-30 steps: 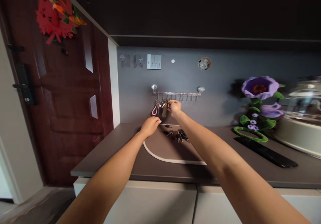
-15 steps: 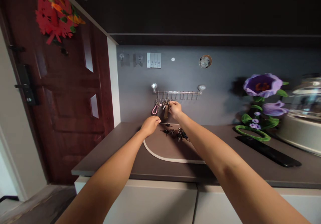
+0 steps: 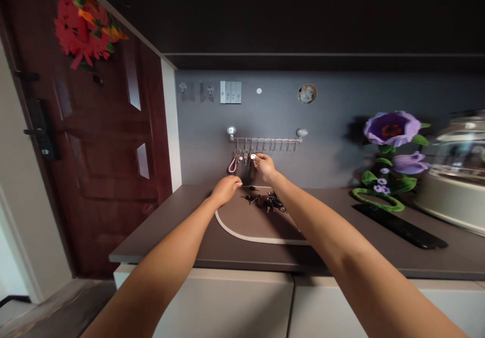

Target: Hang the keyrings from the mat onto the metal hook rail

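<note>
My right hand [image 3: 264,166] is raised to the metal hook rail [image 3: 267,139] on the grey wall, its fingers pinched on a key ring [image 3: 252,156] hanging from a hook. Left of it hang more keys, one with a pink loop [image 3: 232,165]. My left hand [image 3: 226,189] rests with curled fingers at the back left edge of the brown mat [image 3: 254,222]; I cannot see anything in it. A pile of dark keys [image 3: 268,201] lies on the mat below my right wrist.
A dark wooden door [image 3: 94,141] with a red ornament [image 3: 81,27] stands at the left. On the countertop [image 3: 182,242] to the right are purple artificial flowers [image 3: 394,148], a long black object [image 3: 397,227] and a large lidded vessel [image 3: 456,176]. Wall switches [image 3: 230,92] sit above the rail.
My right hand has shifted slightly at the hooks, and the brown fob that hung by its fingers no longer shows. My left hand has stayed in place on the mat's edge.
</note>
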### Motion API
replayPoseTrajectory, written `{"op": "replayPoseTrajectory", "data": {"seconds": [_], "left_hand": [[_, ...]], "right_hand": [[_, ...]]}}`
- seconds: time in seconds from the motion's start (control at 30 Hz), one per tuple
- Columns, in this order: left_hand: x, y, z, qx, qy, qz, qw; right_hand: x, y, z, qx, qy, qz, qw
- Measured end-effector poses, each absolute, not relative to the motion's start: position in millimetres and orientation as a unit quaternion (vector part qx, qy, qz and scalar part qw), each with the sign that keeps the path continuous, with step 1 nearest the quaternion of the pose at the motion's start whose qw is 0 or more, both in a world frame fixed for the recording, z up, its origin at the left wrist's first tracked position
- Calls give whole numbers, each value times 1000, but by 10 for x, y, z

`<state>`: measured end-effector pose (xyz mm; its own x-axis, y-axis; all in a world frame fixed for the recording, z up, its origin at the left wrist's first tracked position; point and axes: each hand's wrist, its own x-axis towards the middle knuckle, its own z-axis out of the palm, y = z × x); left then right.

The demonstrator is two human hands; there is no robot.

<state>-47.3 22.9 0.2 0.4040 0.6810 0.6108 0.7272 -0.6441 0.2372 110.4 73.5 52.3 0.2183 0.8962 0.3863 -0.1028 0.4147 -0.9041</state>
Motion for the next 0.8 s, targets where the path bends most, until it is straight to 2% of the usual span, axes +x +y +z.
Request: {"op": "replayPoseTrajectory", "data": {"seconds": [0.23,0.47,0.67,0.8], "left_hand": [[-460,202,-4,-849,-412,-330,24],[-454,205,-26,-867,-394,-304,18],[-445,208,-51,-877,-386,-288,9],[-415,192,-77,-873,-397,-283,9]], "right_hand": [[1122,544,520,-406,-482,361,687],[1137,304,419,-391,-506,383,666],[1197,122,232,-400,-543,393,625],[1271,61,94,-438,-586,357,581]]}}
